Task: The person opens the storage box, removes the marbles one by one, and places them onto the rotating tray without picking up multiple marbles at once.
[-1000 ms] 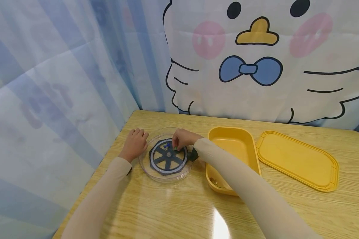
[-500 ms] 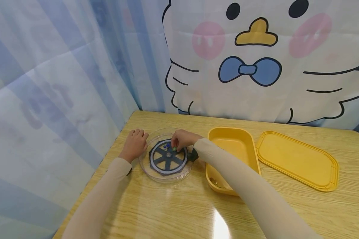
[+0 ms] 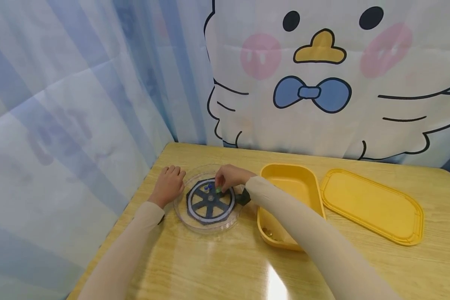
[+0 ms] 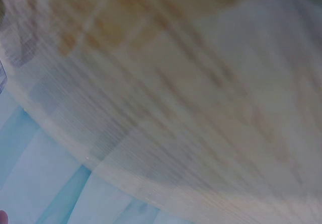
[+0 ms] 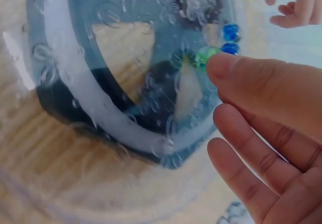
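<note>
My right hand (image 3: 232, 177) reaches over a clear round dish (image 3: 195, 227) and pinches a green glass marble (image 5: 204, 58) between thumb and a forefinger mostly hidden behind it. Its other fingers are loosely bent in the right wrist view. Two blue marbles (image 5: 231, 32) sit in the dish just beyond the green one. A dark six-spoked wheel shape (image 3: 209, 204) with a pale ring shows through the clear plastic. At the dish's left rim lies my left hand (image 3: 168, 185), back up, fingers relaxed. The left wrist view is a blurred close-up of the dish's clear wall (image 4: 126, 133).
Right of the dish stands a yellow box (image 3: 262, 216), partly hidden under my right forearm, with a few small brownish round things (image 3: 268, 232) in its near corner. A yellow lid (image 3: 373, 206) lies flat beyond it. Curtains (image 3: 97, 75) hang along the table's left and back edges.
The whole head view has shifted slightly downward. My right hand keeps the green marble over the dish with hardly any movement, and the left hand stays by the rim.
</note>
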